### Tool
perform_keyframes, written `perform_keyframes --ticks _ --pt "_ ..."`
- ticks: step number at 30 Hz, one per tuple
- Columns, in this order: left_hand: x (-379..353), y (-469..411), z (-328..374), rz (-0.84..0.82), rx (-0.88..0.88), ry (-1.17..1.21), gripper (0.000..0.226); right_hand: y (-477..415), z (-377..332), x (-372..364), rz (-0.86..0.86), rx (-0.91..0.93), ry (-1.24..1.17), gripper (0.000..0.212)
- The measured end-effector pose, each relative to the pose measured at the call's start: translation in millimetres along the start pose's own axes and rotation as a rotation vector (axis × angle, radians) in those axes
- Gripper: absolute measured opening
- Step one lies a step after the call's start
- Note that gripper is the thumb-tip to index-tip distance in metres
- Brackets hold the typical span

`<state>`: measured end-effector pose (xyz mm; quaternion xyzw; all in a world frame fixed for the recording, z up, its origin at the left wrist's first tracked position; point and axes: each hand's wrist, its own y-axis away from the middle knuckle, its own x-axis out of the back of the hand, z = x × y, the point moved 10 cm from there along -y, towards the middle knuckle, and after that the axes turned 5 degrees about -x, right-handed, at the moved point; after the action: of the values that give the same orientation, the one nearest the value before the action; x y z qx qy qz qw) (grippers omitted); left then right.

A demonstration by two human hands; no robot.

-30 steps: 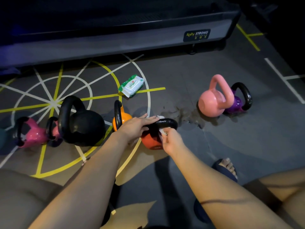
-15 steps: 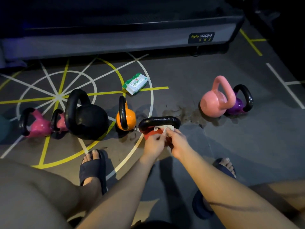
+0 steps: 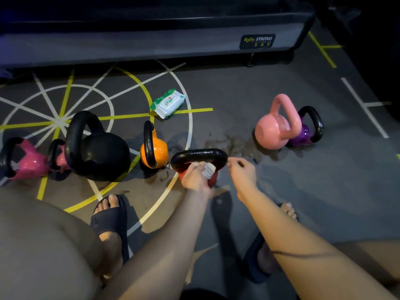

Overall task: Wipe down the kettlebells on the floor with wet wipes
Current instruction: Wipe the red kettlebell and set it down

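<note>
Both forearms reach forward from 6 o'clock, low over the floor (image 3: pixel 238 100). The left hand (image 3: pixel 195 177) is curled, its fingers bunching a white wet wipe (image 3: pixel 208 168) and pressing it to the red kettlebell (image 3: pixel 199 156) just under its black handle. The right hand (image 3: pixel 242 172) hangs at the handle's 3 o'clock end, fingers loosely bent and holding nothing; whether it touches the handle cannot be told. The red kettlebell stands upright near the middle of the floor, its glossy body mostly hidden by the left hand. At its 9 o'clock stand an orange kettlebell (image 3: pixel 157 151) and a large black kettlebell (image 3: pixel 101 155); at 11 o'clock lies the pack of wipes (image 3: pixel 167 103); at 2 o'clock a pink kettlebell (image 3: pixel 272 133).
</note>
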<state>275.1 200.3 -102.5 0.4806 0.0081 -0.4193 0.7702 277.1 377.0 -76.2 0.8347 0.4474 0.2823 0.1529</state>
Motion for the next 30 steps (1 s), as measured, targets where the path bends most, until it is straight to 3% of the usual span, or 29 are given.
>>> perform_keyframes --ticks 2,5,11,15,23,30 --pt "5 -6 6 0.033 0.005 0.058 0.024 -1 -25 4 -0.020 0.170 0.249 0.038" --pt "8 -9 10 -0.004 0.012 0.036 0.024 8 -45 -21 -0.212 0.370 0.614 0.055" --pt "5 -21 -3 -0.181 0.057 -0.085 0.029 -4 -58 -24 -0.264 0.482 0.865 0.046" --pt "-16 -14 -19 -0.264 0.089 -0.087 0.040 -11 -70 -29 -0.342 0.530 1.041 0.054" --pt "-32 -13 -39 -0.274 0.110 -0.197 0.036 -11 -70 -22 -0.390 0.477 0.960 0.067" --pt "-23 -5 -27 -0.317 0.183 0.013 0.044 -6 -71 -22 -0.392 0.460 0.941 0.068"
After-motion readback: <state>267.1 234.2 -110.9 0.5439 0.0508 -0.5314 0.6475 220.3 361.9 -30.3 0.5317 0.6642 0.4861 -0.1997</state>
